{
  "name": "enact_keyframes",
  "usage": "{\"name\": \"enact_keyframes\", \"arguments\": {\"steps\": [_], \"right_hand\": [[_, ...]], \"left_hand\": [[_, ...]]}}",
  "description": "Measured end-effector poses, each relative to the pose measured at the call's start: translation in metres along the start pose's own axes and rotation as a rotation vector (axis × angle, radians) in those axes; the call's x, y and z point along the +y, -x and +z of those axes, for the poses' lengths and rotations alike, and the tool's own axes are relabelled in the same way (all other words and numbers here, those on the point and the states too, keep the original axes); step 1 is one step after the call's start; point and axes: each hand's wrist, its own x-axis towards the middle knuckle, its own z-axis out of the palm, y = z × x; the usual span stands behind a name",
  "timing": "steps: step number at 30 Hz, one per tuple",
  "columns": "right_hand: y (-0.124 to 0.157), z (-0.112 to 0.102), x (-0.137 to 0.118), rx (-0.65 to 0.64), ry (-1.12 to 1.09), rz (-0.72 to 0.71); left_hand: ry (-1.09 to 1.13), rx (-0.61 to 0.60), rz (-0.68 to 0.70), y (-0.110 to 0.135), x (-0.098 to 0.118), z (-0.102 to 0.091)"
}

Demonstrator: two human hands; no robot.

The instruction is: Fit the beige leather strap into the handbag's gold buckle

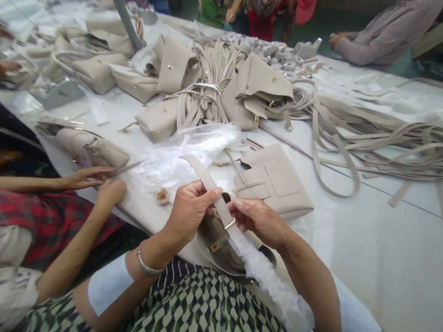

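A beige strap (221,210) with a gold buckle runs between my two hands. My left hand (191,208) pinches it between thumb and fingers, and its free end points up and away. On the strap's other side my right hand (253,217) has its fingers bent in close to the buckle; whether they grip the strap itself is partly hidden. Below the buckle the strap is wrapped in white padding (268,274) that trails toward my lap. Beneath my hands lies a beige handbag (211,241) with gold fittings, mostly covered.
Another beige bag (275,179) lies just beyond my right hand, beside clear plastic wrap (190,150). Farther back are a bundle of straps (212,82), several bags and long loose straps (413,149). At left, a co-worker's hands (99,182) work near a bag.
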Motion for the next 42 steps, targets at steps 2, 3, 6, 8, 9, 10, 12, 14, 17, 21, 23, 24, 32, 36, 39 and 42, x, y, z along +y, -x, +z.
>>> {"name": "enact_keyframes", "arguments": {"steps": [2, 3, 6, 8, 9, 10, 12, 14, 17, 21, 23, 24, 32, 36, 39, 42], "right_hand": [[0.002, 0.000, 0.002, -0.002, 0.010, -0.021], [0.003, 0.000, 0.003, -0.004, 0.020, -0.036], [0.006, -0.001, 0.003, -0.024, 0.064, -0.061], [0.008, -0.001, 0.002, -0.032, 0.080, -0.059], [0.009, -0.001, 0.002, -0.039, 0.075, -0.057], [0.009, 0.000, 0.002, -0.049, 0.052, -0.056], [0.009, 0.002, 0.003, -0.068, -0.024, -0.061], [0.009, 0.005, 0.003, -0.073, -0.073, -0.080], [0.008, 0.011, 0.005, -0.055, -0.050, -0.097], [0.010, 0.016, 0.011, 0.002, -0.099, -0.066], [0.011, 0.016, 0.014, 0.053, -0.151, -0.060], [0.011, 0.017, 0.016, 0.069, -0.173, -0.055], [0.010, 0.024, 0.012, 0.108, -0.219, 0.042], [0.008, 0.025, 0.014, 0.101, -0.302, 0.028], [0.006, 0.025, 0.017, 0.117, -0.319, 0.029], [0.006, 0.027, 0.019, 0.115, -0.324, 0.036]], "left_hand": [[0.005, -0.011, -0.019, 0.003, -0.001, -0.001], [-0.002, -0.028, -0.029, 0.005, -0.002, -0.001], [-0.047, -0.114, -0.092, 0.010, -0.004, -0.007], [-0.052, -0.170, -0.165, 0.011, -0.004, -0.012], [-0.041, -0.192, -0.203, 0.012, -0.004, -0.015], [-0.028, -0.210, -0.235, 0.012, -0.004, -0.017], [-0.029, -0.235, -0.258, 0.011, -0.003, -0.021], [-0.089, -0.219, -0.216, 0.011, -0.001, -0.022], [-0.241, -0.206, -0.129, 0.013, 0.001, -0.020], [-0.299, -0.240, -0.133, 0.015, -0.001, -0.015], [-0.271, -0.203, -0.136, 0.015, -0.003, -0.015], [-0.263, -0.186, -0.128, 0.015, -0.004, -0.015], [-0.648, -0.143, 0.225, 0.029, 0.003, -0.019], [-0.319, -0.139, -0.073, 0.029, -0.007, -0.024], [-0.083, -0.053, -0.218, 0.028, -0.014, -0.024], [0.039, -0.004, -0.301, 0.030, -0.014, -0.020]]}}
